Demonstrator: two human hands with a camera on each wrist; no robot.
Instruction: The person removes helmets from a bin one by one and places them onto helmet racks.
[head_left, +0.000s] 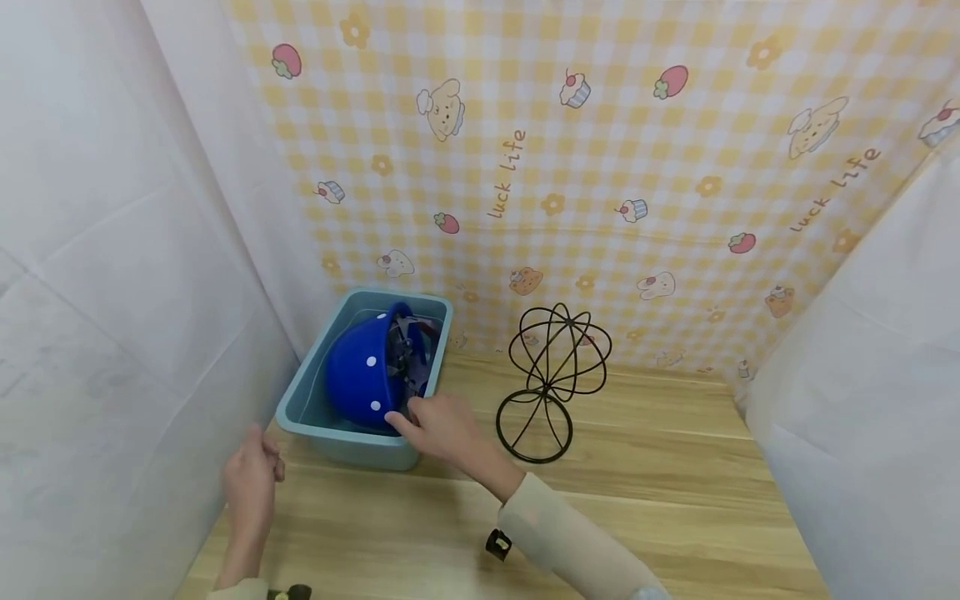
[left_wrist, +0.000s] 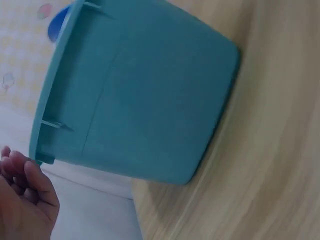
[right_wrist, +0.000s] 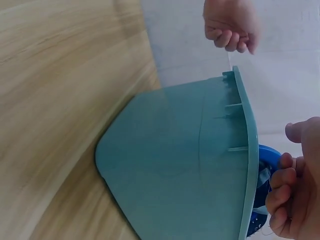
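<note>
Head view: backdrop reads "luck life"; right hand grip grasping blue helmet; left hand grip released.

Beige long sleeves cover both arms, a small black device strapped at the right wrist.

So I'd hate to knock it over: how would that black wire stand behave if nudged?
The wire stand looks light, being thin open wire. It probably tips easily, since its round cage sits above a smaller ring base. On the smooth wooden table it may also slide.
</note>
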